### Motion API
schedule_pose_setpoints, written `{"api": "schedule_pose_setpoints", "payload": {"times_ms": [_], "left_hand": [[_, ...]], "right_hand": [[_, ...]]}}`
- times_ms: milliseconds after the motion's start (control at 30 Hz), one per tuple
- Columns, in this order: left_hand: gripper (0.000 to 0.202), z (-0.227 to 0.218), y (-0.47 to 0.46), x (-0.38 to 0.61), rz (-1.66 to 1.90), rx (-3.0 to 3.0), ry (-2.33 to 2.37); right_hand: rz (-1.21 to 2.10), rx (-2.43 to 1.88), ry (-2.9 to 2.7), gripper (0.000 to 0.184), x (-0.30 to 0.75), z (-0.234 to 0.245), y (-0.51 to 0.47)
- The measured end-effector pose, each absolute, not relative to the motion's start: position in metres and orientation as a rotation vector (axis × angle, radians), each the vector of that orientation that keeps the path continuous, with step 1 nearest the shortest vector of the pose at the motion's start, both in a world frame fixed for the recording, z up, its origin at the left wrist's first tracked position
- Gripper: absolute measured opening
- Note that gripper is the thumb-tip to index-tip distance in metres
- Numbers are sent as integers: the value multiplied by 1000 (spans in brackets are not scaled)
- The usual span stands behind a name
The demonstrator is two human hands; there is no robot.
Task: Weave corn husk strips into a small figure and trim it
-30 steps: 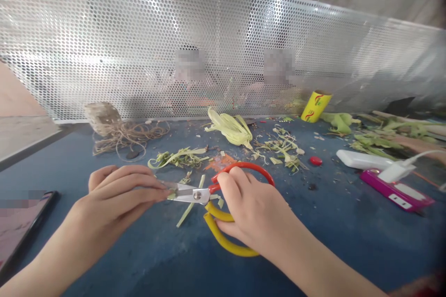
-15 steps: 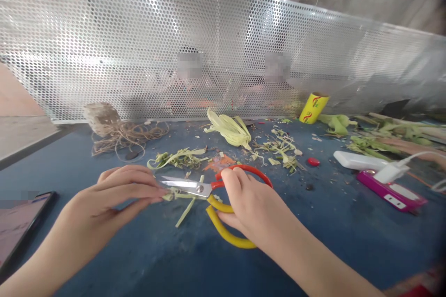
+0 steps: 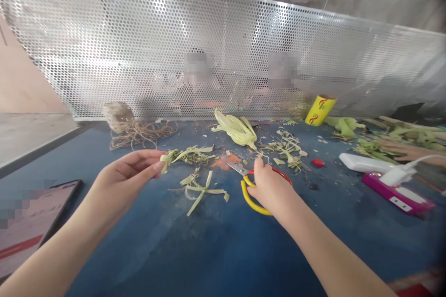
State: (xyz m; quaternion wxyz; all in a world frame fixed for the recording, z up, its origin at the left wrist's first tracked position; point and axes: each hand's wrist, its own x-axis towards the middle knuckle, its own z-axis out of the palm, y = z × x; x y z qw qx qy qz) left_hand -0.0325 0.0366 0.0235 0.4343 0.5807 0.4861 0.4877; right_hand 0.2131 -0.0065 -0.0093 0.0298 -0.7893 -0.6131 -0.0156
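Observation:
My left hand [image 3: 134, 174] pinches a small pale-green piece of corn husk [image 3: 165, 163] between thumb and fingertips. In my right hand [image 3: 273, 185] is a pair of scissors [image 3: 253, 203] with one red and one yellow handle, its blades pointing left just above the table. Cut husk strips [image 3: 204, 190] lie crosswise on the blue table [image 3: 181, 255] between my hands. Behind them sits a heap of green scraps [image 3: 190, 154]. Farther back rests a peeled-open corn husk [image 3: 237, 130].
A phone [image 3: 38, 222] lies at left, near tangled twine [image 3: 139, 132]. To the right are a magenta power strip [image 3: 397, 192], a white adapter [image 3: 362, 162] and a yellow roll [image 3: 319, 110]. Perforated metal [image 3: 139, 46] screens the back. Another person's hand [image 3: 411, 152] is at far right.
My right hand has drawn the scissors away to the right, off the husk. My left hand has lifted slightly with its piece, leaving the strips on the table uncovered.

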Motion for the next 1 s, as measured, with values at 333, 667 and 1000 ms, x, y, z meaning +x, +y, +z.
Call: {"api": "schedule_pose_setpoints", "payload": {"times_ms": [333,667,1000], "left_hand": [[26,15,41,-36,1180,1380,1097],[27,12,46,-36,1235,1298,995],[30,6,53,-39,1231,1351,957]], "right_hand": [[-185,-2189,-2136,17,201,-4,-12],[-109,-1230,-2335,32,148,-30,11],[6,-1246,-2207,11,140,-35,25]]}}
